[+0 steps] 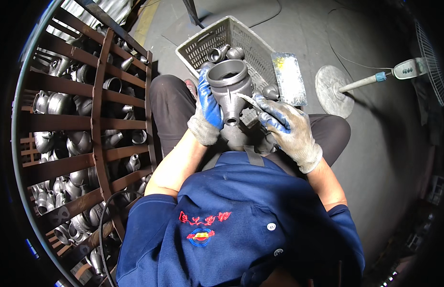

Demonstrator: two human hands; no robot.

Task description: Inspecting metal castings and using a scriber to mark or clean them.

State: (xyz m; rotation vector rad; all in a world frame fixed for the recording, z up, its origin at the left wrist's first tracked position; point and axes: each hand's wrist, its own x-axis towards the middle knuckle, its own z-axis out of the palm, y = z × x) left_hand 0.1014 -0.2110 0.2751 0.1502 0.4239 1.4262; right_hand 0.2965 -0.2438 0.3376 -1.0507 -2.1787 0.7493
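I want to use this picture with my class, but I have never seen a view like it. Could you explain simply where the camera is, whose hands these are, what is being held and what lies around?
The camera sits on a person's head and looks down, so you see their own blue shirt, arms and lap; the wide lens bends the edges. Both hands wear grey and blue work gloves. The left hand grips a grey metal pipe fitting with a wide round opening. The right hand holds a thin pointed tool against the fitting. Ahead on the floor stands a pale plastic basket with a few similar fittings. To the person's left, a rusty metal cage holds many more. A fan's round base stands on the right.
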